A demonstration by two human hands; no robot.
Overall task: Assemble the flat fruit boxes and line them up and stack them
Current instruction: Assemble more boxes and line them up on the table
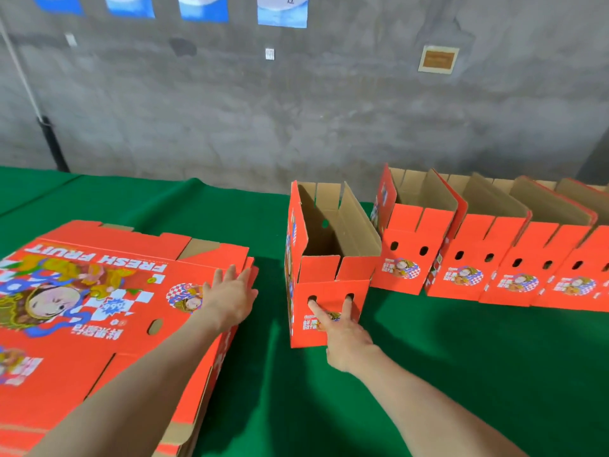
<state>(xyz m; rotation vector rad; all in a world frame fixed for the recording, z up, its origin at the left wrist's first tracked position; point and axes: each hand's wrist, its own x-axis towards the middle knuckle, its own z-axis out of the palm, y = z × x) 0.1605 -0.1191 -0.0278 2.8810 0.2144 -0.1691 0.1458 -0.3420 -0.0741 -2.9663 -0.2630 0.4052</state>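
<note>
Your left hand (230, 300) lies spread on the flat boxes (99, 291); your right hand (344, 334) pokes two straight fingers (318, 313) into the standing box (329, 286) on the bench (461, 374); it looks light and bendy; hold its holes.

Orange-red flat boxes (99, 291) with white lettering, blue-and-white checks and a cartoon figure, orange-red box (333, 270) with plain brown inside, green cloth (461, 357), mottled grey wall (296, 110), blue-and-white posters (282, 11)
</note>
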